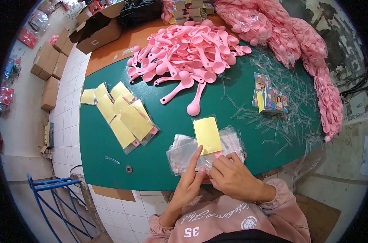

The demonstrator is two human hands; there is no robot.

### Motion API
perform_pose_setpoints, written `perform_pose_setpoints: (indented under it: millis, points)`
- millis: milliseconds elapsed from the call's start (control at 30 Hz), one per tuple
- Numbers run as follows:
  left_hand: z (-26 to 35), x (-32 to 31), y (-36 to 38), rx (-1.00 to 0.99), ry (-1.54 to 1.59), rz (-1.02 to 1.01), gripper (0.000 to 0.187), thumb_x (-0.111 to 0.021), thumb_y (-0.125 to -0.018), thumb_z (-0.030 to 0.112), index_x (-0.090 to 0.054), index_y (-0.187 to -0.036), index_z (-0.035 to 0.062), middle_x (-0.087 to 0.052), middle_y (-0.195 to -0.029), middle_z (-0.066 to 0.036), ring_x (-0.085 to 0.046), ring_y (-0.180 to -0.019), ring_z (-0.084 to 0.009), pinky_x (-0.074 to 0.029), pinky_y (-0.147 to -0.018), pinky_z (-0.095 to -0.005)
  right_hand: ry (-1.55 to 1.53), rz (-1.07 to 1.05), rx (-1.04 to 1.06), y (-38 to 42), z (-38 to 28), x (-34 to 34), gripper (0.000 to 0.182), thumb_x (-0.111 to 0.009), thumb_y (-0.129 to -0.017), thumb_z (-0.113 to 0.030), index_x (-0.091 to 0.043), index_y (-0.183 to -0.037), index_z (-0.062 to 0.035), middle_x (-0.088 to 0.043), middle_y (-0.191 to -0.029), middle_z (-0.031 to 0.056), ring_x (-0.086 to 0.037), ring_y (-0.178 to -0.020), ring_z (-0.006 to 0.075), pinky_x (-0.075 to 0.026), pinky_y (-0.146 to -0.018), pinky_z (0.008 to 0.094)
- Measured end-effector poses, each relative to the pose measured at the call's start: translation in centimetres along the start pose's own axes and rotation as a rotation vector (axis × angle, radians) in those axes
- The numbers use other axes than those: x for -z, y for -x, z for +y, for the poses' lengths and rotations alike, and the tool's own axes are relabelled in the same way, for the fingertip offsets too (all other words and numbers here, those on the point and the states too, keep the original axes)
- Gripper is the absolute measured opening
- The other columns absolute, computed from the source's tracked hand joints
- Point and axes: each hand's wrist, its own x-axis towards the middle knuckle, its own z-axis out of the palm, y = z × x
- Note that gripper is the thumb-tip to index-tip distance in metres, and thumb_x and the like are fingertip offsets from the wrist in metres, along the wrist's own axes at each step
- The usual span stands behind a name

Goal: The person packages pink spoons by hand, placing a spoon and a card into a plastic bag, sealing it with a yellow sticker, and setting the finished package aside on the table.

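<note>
At the table's near edge lies a clear plastic bag with a yellow card (208, 135) in it; a bit of pink spoon (218, 154) shows at the card's lower end. Across its lower left part my left hand (188, 182) stretches its index finger, thumb apart and other fingers curled. My right hand (234, 175) pinches the bag's lower end, its fingertips close to my left thumb. What lies right between the hands is partly hidden. Beneath is a fanned stack of clear plastic bags (182, 150).
Filled bags with yellow cards (129, 121) lie at left. A big heap of pink measuring spoons (188, 52) covers the back. Printed cards (275, 100) and loose clear strips (279, 129) are at right, beside bagged spoons (313, 44). A blue metal frame (56, 184) stands lower left.
</note>
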Motion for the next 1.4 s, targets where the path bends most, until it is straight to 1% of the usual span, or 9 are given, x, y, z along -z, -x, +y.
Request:
perform_pose_setpoints:
  millis: [300, 500, 567, 633, 667, 733, 900, 1200, 1400]
  points:
    - [0.7, 1.0, -1.4, 0.046, 0.112, -0.04, 0.049, -0.046, -0.088, 0.002, -0.029, -0.134, 0.0075, -0.059, -0.087, -0.006, -0.056, -0.073, -0.0063, -0.047, -0.068, -0.0217, -0.033, 0.117, 0.12, 0.7, 0.8, 0.2, 0.02, -0.057, -0.067, -0.013, -0.056, -0.083, -0.0019, -0.049, -0.077, 0.0083, -0.051, -0.08, 0.0223, -0.038, -0.072, 0.0363]
    - [0.0, 1.5, -1.2, 0.072, 0.123, -0.126, 0.032, -0.039, -0.093, 0.008, -0.041, -0.124, 0.0012, -0.062, -0.097, -0.012, -0.06, -0.091, -0.0153, -0.048, -0.075, -0.0241, -0.725, 0.178, -0.319, 6.8, 10.2, 8.7, 0.015, -0.058, -0.076, -0.016, -0.047, -0.077, -0.0051, -0.046, -0.079, 0.0044, -0.045, -0.073, 0.0177, -0.038, -0.067, 0.0297]
    - [-0.3, 1.3, -1.1, 0.087, 0.123, -0.187, 0.029, -0.037, -0.094, 0.01, -0.045, -0.119, -0.0012, -0.061, -0.102, -0.013, -0.06, -0.095, -0.0178, -0.047, -0.078, -0.0249, -0.495, 0.305, -0.717, 11.0, 16.2, 11.9, 0.015, -0.05, -0.082, -0.017, -0.049, -0.084, -0.0027, -0.048, -0.081, 0.0082, -0.048, -0.075, 0.021, -0.039, -0.069, 0.0302]
    - [-0.3, 0.6, -1.0, 0.072, 0.194, -0.084, 0.028, -0.04, -0.094, 0.014, -0.052, -0.111, -0.0037, -0.063, -0.097, -0.015, -0.062, -0.087, -0.0174, -0.047, -0.075, -0.0262, 1.128, 0.33, -0.589, 23.6, 26.9, 10.2, 0.017, -0.045, -0.081, -0.011, -0.051, -0.094, -0.0003, -0.052, -0.087, 0.0145, -0.051, -0.082, 0.0298, -0.041, -0.076, 0.036]
    - [-0.3, 0.5, -0.8, 0.067, 0.198, -0.08, 0.028, -0.04, -0.094, 0.014, -0.052, -0.111, -0.0037, -0.063, -0.097, -0.015, -0.062, -0.087, -0.0174, -0.047, -0.075, -0.0262, 1.13, 0.332, -0.581, 22.3, 25.2, 10.6, 0.017, -0.045, -0.081, -0.011, -0.051, -0.094, -0.0003, -0.052, -0.087, 0.0145, -0.051, -0.082, 0.0298, -0.041, -0.076, 0.036]
    - [-0.3, 0.3, -0.9, 0.046, 0.196, -0.063, 0.029, -0.04, -0.094, 0.016, -0.052, -0.11, -0.0039, -0.063, -0.097, -0.015, -0.062, -0.091, -0.02, -0.047, -0.076, -0.0266, 0.729, 0.498, -0.976, 14.4, 17.6, 11.6, 0.024, -0.042, -0.08, -0.005, -0.051, -0.101, 0.001, -0.052, -0.093, 0.02, -0.05, -0.089, 0.037, -0.038, -0.084, 0.0414]
    - [-0.4, -0.4, -0.8, 0.041, 0.352, -0.017, 0.025, -0.04, -0.093, 0.014, -0.052, -0.102, -0.0064, -0.062, -0.093, -0.017, -0.062, -0.088, -0.0227, -0.048, -0.077, -0.0291, -0.468, 0.181, -0.459, 2.5, 3.3, 1.8, 0.041, -0.072, -0.065, -0.009, -0.055, -0.103, -0.0085, -0.047, -0.093, 0.0136, -0.053, -0.087, 0.0288, -0.045, -0.076, 0.0373]
    - [-0.4, 1.2, 0.7, -0.013, 0.379, -0.094, 0.023, -0.043, -0.09, 0.006, -0.047, -0.111, -0.0026, -0.063, -0.092, -0.013, -0.063, -0.081, -0.0174, -0.05, -0.069, -0.0269, -0.65, 0.325, -0.333, 2.0, 4.1, -0.5, 0.022, -0.07, -0.068, -0.005, -0.061, -0.088, -0.0045, -0.046, -0.09, 0.0095, -0.052, -0.077, 0.0202, -0.045, -0.069, 0.0293]
    - [0.2, 0.8, -0.3, -0.272, -0.594, 0.069, 0.019, -0.059, -0.079, 0.0, -0.051, -0.096, -0.0019, -0.06, -0.092, -0.01, -0.061, -0.077, -0.0137, -0.051, -0.065, -0.0237, -0.788, 0.201, -0.407, 2.7, 4.3, 0.1, 0.02, -0.071, -0.069, -0.008, -0.061, -0.084, -0.0027, -0.048, -0.092, 0.0082, -0.053, -0.08, 0.0183, -0.045, -0.071, 0.0296]
